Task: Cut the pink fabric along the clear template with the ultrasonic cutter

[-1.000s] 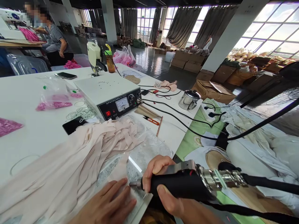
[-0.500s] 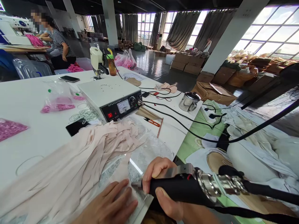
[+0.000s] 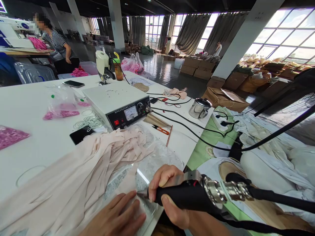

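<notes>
My right hand [image 3: 169,196] is wrapped round a black corded handpiece [image 3: 187,197] with a metal tip, a metal collar and a thick cable. The tip points left and meets the pale pink fabric strip [image 3: 129,179] beside my left fingertips; whether it touches the cloth I cannot tell. My left hand [image 3: 120,213] lies flat on that strip, fingers stretched out, over a clear glass-like sheet [image 3: 162,155]. A heap of pale pink fabric strips [image 3: 93,164] spreads to the left. Behind it stands a control box [image 3: 128,113] with a dial and a red switch.
Orange thread snips [image 3: 161,129] and a lidded metal mug [image 3: 200,107] are on the white table [image 3: 49,164]. Black cables [image 3: 187,126] cross its right side. Bags of pink pieces [image 3: 61,105] and phones lie left. White garments [image 3: 265,170] are piled right. A co-worker [image 3: 59,46] sits at back left.
The handpiece and my right hand have shifted slightly left, its tip closer to my left fingertips. My left hand stays flat on the strip. A co-worker's posture has changed a little.
</notes>
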The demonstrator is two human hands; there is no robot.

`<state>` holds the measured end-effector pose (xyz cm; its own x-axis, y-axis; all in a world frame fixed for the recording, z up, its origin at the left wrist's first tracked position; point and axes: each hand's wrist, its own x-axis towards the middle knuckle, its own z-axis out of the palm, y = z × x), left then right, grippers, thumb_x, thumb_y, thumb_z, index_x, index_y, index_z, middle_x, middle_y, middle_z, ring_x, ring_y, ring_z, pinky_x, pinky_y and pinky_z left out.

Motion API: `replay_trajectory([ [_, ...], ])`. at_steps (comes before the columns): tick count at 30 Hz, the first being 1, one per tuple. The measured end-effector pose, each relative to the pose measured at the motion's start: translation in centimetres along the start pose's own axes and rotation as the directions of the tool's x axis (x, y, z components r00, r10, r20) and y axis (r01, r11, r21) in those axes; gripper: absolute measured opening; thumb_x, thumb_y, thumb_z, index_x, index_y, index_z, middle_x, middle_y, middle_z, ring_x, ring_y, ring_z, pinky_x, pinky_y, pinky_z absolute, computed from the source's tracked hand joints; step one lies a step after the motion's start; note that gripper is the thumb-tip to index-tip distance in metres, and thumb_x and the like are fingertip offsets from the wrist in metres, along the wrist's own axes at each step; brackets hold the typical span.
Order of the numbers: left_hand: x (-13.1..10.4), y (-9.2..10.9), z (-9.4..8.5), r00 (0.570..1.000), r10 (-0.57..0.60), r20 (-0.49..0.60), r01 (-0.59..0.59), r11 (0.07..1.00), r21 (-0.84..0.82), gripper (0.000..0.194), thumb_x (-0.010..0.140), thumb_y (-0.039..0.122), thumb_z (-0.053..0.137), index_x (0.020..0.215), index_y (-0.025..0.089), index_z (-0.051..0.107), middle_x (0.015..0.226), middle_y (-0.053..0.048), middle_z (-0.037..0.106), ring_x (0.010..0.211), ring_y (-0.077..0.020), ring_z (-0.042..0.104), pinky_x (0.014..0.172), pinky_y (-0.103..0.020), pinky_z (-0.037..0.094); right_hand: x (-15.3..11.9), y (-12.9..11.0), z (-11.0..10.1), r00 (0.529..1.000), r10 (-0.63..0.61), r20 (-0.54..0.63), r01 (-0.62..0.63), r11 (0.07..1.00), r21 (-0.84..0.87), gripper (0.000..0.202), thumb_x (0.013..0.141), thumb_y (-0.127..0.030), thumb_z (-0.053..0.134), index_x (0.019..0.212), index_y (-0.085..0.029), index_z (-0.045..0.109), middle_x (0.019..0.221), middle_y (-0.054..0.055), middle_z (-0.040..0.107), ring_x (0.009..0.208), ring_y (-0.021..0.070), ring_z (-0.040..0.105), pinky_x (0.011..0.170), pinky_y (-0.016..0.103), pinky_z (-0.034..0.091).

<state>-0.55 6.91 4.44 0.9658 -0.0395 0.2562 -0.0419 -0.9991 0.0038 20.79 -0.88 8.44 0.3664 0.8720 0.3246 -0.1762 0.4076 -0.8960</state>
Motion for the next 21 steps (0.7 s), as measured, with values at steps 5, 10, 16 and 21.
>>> replay_trajectory([
  [5,0.8,-0.3,-1.3,0.999,0.001,0.032,0.000,1.000,-0.017,0.040,0.105,0.014,0.039,0.137,0.024,0.062,0.130,-0.007,0.068,0.134,-0.0305,0.053,0.105,-0.044,0.050,0.3,-0.4,-0.1,0.996,-0.083,0.033,0.082,0.997,0.013,0.019,0.078,-0.039,0.070,0.086,-0.030,0.056,0.076,0.000,0.062,0.046,0.0163,0.060,0.046,0.032,0.046],
  [10,0.2,-1.3,-3.2,0.999,0.038,0.022,-0.039,0.999,0.037,0.042,0.104,0.015,0.041,0.140,0.023,0.059,0.137,-0.008,0.065,0.133,-0.0227,0.055,0.109,-0.034,0.048,-0.5,-0.3,-0.7,0.988,-0.154,0.005,0.153,0.986,0.072,0.017,0.086,-0.039,0.064,0.099,-0.032,0.054,0.085,-0.001,0.058,0.047,0.0121,0.058,0.048,0.029,0.047],
  [16,-3.2,-1.6,-1.8,0.985,-0.147,-0.090,0.158,0.977,0.141,0.045,0.105,0.017,0.039,0.146,0.028,0.053,0.139,-0.004,0.064,0.129,-0.0199,0.059,0.108,-0.030,0.047,-1.3,0.0,-0.6,0.989,-0.141,0.054,0.133,0.983,0.126,0.019,0.091,-0.043,0.062,0.103,-0.032,0.053,0.088,-0.002,0.057,0.051,0.0090,0.058,0.051,0.025,0.048],
  [21,-3.8,0.7,-2.0,0.982,-0.184,-0.050,0.189,0.971,0.147,0.040,0.109,0.028,0.040,0.146,0.032,0.054,0.132,-0.001,0.069,0.119,-0.0175,0.065,0.104,-0.023,0.048,-2.3,0.9,-0.3,0.990,-0.144,-0.007,0.143,0.971,0.192,0.021,0.088,-0.043,0.066,0.098,-0.029,0.054,0.083,-0.002,0.058,0.042,0.0063,0.052,0.041,0.021,0.044],
])
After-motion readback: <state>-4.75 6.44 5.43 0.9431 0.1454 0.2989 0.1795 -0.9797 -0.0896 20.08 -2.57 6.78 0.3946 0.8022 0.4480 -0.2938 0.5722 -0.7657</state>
